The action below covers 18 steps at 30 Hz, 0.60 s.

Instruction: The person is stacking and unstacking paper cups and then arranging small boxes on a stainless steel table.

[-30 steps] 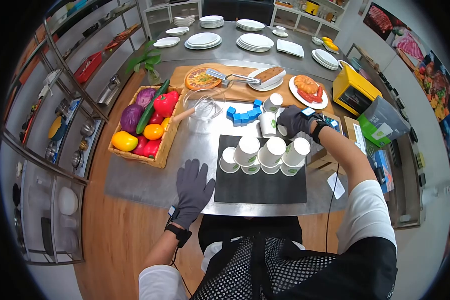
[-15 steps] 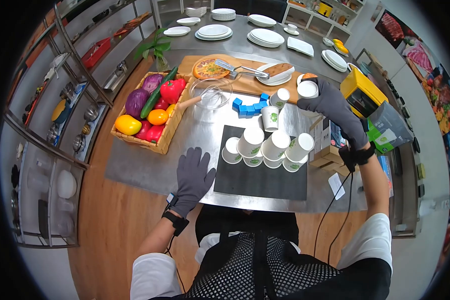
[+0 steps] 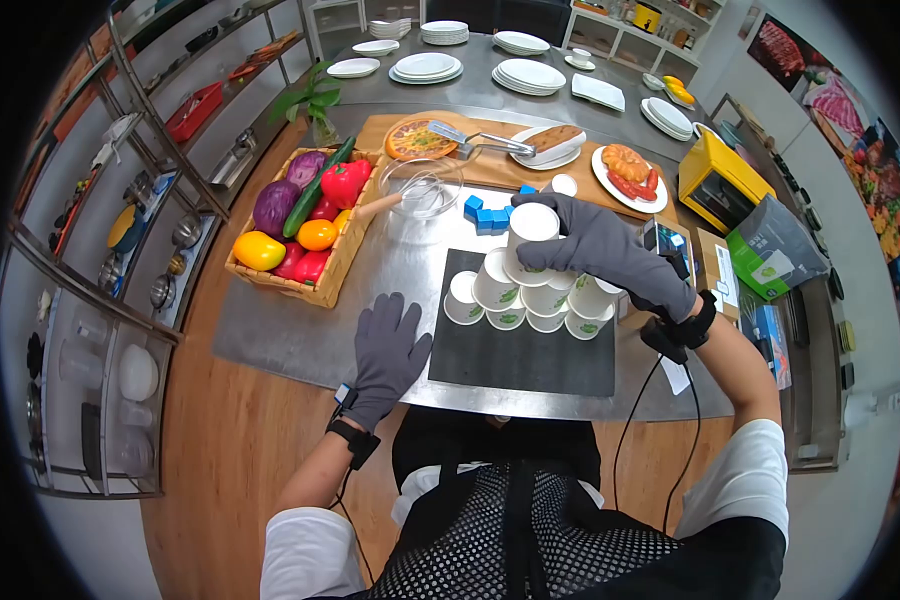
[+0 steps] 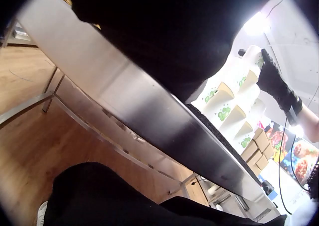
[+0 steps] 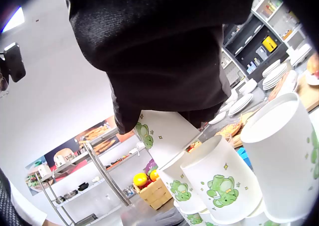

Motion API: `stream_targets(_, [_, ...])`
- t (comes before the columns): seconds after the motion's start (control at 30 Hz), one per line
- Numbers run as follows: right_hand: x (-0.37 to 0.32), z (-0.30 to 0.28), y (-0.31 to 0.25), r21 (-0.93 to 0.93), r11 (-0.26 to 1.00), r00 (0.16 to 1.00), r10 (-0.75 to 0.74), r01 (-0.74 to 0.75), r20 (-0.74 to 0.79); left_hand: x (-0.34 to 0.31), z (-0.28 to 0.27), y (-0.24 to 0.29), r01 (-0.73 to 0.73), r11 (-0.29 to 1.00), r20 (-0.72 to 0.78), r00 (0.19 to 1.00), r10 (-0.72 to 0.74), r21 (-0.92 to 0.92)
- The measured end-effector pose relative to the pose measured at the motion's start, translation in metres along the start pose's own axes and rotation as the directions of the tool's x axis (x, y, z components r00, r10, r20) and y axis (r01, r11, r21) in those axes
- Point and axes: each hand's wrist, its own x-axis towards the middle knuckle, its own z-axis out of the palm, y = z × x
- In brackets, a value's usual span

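Observation:
My gloved right hand (image 3: 605, 255) grips a white paper cup (image 3: 533, 225) between thumb and fingers. In the right wrist view that gripped cup (image 5: 167, 136) is upside down, its rim right at the bases of the cups below. Beneath it stands a pyramid of upturned paper cups (image 3: 493, 285), printed with green figures, on a black mat (image 3: 520, 370). My gloved left hand (image 3: 390, 350) lies palm down on the metal table, fingers spread, left of the mat. Behind the held cup, another paper cup (image 3: 563, 185) shows only partly.
Blue blocks (image 3: 490, 217) lie behind the cups. A vegetable basket (image 3: 325, 285), a glass bowl (image 3: 422, 190) with a whisk, and a wooden board (image 3: 370, 130) with food surround the work area. Boxes (image 3: 715, 270) stand at the right; stacked plates (image 3: 425, 68) are farther back.
My right hand has lifted a cup from the back right of the table and carried it left and toward me, over the cup pyramid. The left hand stays put.

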Motion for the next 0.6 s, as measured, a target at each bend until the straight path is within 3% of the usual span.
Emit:
stream_targets(0.17, [-0.004, -0.012, 0.008, -0.108, 0.994, 0.999, 0.033, -0.03, 0.024, 0.001, -0.001, 0.0, 0.01, 1.0, 0.025, 1.0, -0.01, 0.0])
stream_targets(0.23, [-0.003, -0.023, 0.017, -0.338, 0.925, 0.985, -0.167, 0.172, 0.044, 0.002, 0.0, -0.001, 0.001, 1.0, 0.02, 1.0, -0.001, -0.003])
stream_targets(0.33, [0.004, -0.055, 0.019, -0.315, 0.912, 0.952, -0.297, 0.262, -0.07, 0.004, -0.001, 0.001, -0.001, 1.0, 0.019, 1.0, 0.001, 0.0])
stream_targets(0.37, [0.004, -0.061, 0.018, -0.127, 0.943, 0.938, -0.323, 0.307, -0.13, 0.004, -0.002, 0.001, -0.006, 1.0, 0.021, 1.0, 0.006, -0.001])
stream_targets(0.43, [0.005, -0.078, -0.013, -0.412, 0.902, 0.967, -0.207, 0.129, -0.151, 0.005, -0.004, 0.002, -0.027, 1.0, -0.004, 1.0, 0.027, 0.002])
stream_targets(0.47, [0.009, -0.08, -0.024, -0.518, 0.855, 0.987, -0.073, -0.012, -0.145, 0.005, -0.004, 0.002, -0.038, 0.999, -0.002, 0.999, 0.038, 0.002])
stream_targets(0.5, [0.022, -0.087, -0.012, -0.514, 0.858, 0.985, -0.071, -0.018, -0.155, 0.005, -0.004, 0.003, -0.04, 0.999, -0.002, 0.999, 0.04, 0.013])
stream_targets(0.57, [0.064, -0.095, 0.044, -0.685, 0.726, 0.995, 0.005, 0.062, 0.096, 0.006, -0.005, 0.003, -0.05, 0.998, -0.005, 0.999, 0.05, 0.024])
stream_targets(0.6, [0.08, -0.095, 0.068, -0.708, 0.699, 0.99, -0.001, 0.101, 0.14, 0.007, -0.005, 0.002, -0.048, 0.999, -0.002, 0.999, 0.048, 0.017])
